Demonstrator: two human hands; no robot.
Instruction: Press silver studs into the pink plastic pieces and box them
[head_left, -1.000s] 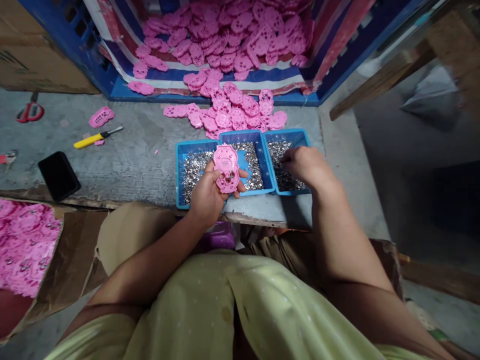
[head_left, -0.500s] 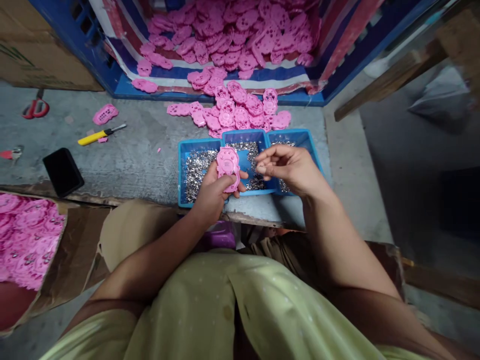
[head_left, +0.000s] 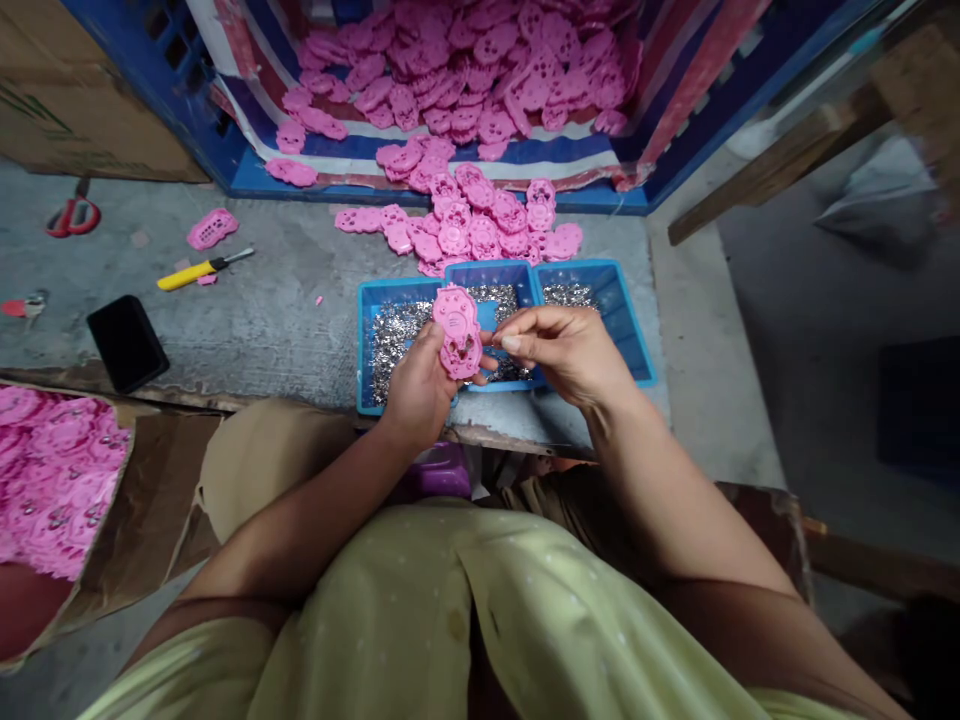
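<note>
The plastic piece (head_left: 457,320) is bubblegum pink, matching the heap (head_left: 450,90) in the dark blue crate (head_left: 251,186). The crate's lining (head_left: 559,150) is striped in red, white and blue. Three trays (head_left: 631,325) are bright blue, their metal bits (head_left: 396,345) silvery. The worktop (head_left: 292,340) is mottled grey; on it are red-handled scissors (head_left: 73,215), a yellow-and-black knife (head_left: 191,274) and a black phone (head_left: 127,343). The shirt (head_left: 405,600) is pale yellow-green with small whitish dots. In shadow, a tub (head_left: 444,470) looks purple.

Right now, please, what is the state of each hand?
Left hand: closed on a pink plastic piece.
Right hand: fingers pinched together; whether they hold something small cannot be told.
</note>
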